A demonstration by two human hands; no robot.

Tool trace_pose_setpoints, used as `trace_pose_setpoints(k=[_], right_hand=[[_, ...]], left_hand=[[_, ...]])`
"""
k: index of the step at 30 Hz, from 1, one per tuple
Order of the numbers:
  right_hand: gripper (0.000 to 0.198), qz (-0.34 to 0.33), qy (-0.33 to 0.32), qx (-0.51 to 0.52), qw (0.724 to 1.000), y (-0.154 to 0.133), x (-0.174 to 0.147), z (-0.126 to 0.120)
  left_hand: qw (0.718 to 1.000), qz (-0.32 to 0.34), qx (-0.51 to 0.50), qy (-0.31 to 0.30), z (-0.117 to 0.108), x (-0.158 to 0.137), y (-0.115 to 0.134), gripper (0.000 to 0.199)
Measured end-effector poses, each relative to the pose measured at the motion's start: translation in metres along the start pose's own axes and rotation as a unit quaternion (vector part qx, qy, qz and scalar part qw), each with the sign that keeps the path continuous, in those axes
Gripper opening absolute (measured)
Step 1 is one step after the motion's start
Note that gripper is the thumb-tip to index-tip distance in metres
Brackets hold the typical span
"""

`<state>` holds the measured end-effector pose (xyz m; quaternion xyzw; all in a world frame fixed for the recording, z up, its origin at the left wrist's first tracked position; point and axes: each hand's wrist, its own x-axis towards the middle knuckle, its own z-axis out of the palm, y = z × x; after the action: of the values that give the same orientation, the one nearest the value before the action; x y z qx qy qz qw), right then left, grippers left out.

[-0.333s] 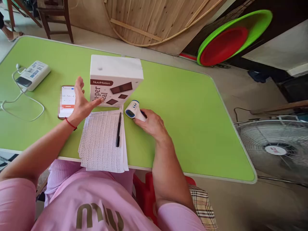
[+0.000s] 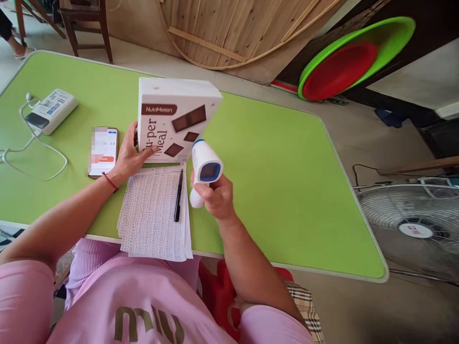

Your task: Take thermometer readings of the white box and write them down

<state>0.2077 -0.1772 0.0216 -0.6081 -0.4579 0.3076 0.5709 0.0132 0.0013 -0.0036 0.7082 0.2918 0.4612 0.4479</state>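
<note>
Shirt [image 2: 150,306], pink with dark lettering, lies nearest, worn by the person seated at the table's near edge; a red plastic seat [image 2: 211,282] and a plaid cloth [image 2: 304,306] show beneath the right arm. Closely written paper sheets [image 2: 154,224] overhang that edge slightly, with a black pen [image 2: 178,196] lying lengthwise on them. The right hand [image 2: 218,196] is clamped on the handle of a white infrared thermometer [image 2: 207,155], which it holds up to the right of the pen, in front of the box's lower right corner; its blue-rimmed display faces the person. The left hand [image 2: 131,153], a red cord [image 2: 109,181] at its wrist, grips the left side of the white NutriMotion box [image 2: 182,102], thumb on the printed front and fingers behind the edge. The box is upright just beyond the sheets; from where I stand, I cannot tell whether its base touches the table. A smartphone [image 2: 114,143] lies just left of this hand, its screen partly blurred. Farther left is a white power bank [image 2: 59,112] with its cable [image 2: 36,134]. All are on or over the green table [image 2: 279,191]. Beyond it come a floor fan [image 2: 416,231] at right, a dark wooden chair [image 2: 84,28], a round plank panel [image 2: 211,28], and a red basin [image 2: 339,74] nested in a green one [image 2: 396,43].
</note>
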Motion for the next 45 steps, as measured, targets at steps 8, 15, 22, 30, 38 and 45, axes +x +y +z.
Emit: trace_pose_setpoints(k=[8,15,22,30,38,45], right_hand=[[0.027,0.073,-0.058,0.079,0.993,-0.008,-0.006,0.019],[0.026,0.112,-0.062,0.072,0.989,-0.013,-0.006,0.026],[0.029,0.133,-0.079,0.064,0.986,-0.013,-0.008,0.026],[0.033,0.123,-0.078,0.062,0.987,-0.012,-0.009,0.028],[0.040,0.109,-0.077,0.041,0.990,-0.008,-0.010,0.026],[0.038,0.108,-0.077,0.033,0.991,-0.009,-0.010,0.027]], left_hand=[[0.998,-0.034,0.046,-0.024,0.002,-0.010,0.027,0.058],[0.997,-0.024,0.058,-0.046,0.002,-0.013,0.027,0.071],[0.994,-0.037,0.041,-0.093,-0.004,-0.014,0.031,0.078],[0.994,-0.036,0.041,-0.090,-0.004,-0.014,0.033,0.078],[0.995,-0.032,0.042,-0.088,-0.004,-0.014,0.032,0.075],[0.986,-0.021,0.153,-0.066,-0.008,-0.015,0.029,0.069]])
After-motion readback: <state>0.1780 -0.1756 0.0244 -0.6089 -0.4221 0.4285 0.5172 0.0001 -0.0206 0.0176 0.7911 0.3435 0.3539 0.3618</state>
